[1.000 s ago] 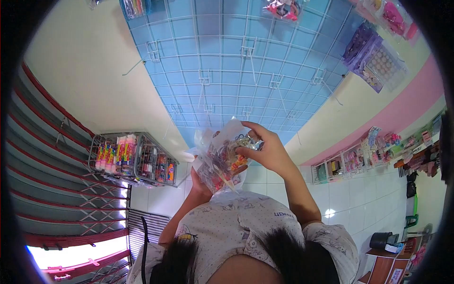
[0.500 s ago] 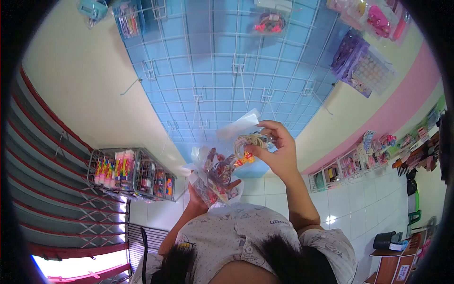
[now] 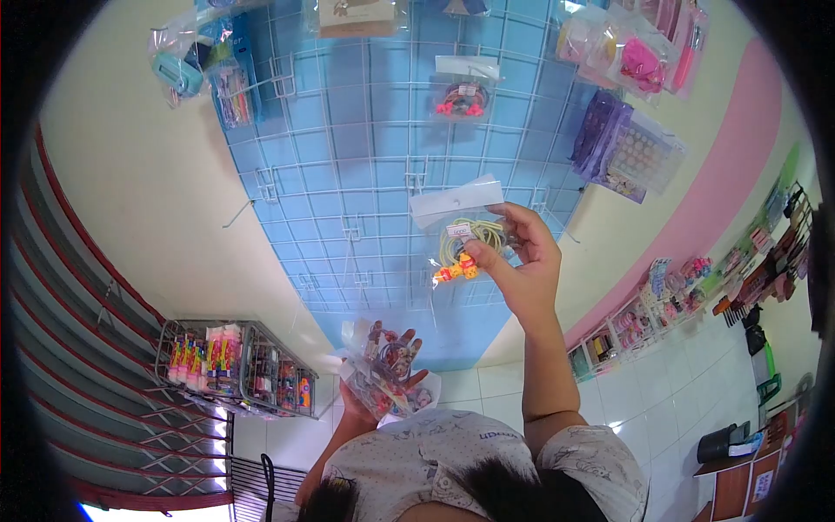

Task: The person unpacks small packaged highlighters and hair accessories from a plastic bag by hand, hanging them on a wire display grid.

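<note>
My right hand [image 3: 532, 265] is raised before the blue grid panel, pinching a clear packet of hair ties [image 3: 470, 239] by its right side. Pale yellow-green elastic loops with orange and yellow figures show through the plastic, along with a small price label and a white header card. Lower down, near my chest, my left hand [image 3: 355, 402] supports a bunch of clear packets [image 3: 391, 370] from below and behind, its fingertips showing past them. Dark loops and reddish bits are visible in that bunch; the details are blurred by shiny plastic.
The wire grid panel [image 3: 365, 157] carries protruding hooks and a hung packet with pink figures [image 3: 461, 100]. More packaged goods [image 3: 639, 61] hang upper right. A wire rack of colourful tubes [image 3: 209, 357] stands left, beside a folding shutter [image 3: 104, 374]. Shelves of small goods [image 3: 635, 322] line the right.
My right hand has carried its hair tie packet up and away from the bunch, toward the grid panel. The left hand still holds its packets, now lower in view. The camera has tilted upward.
</note>
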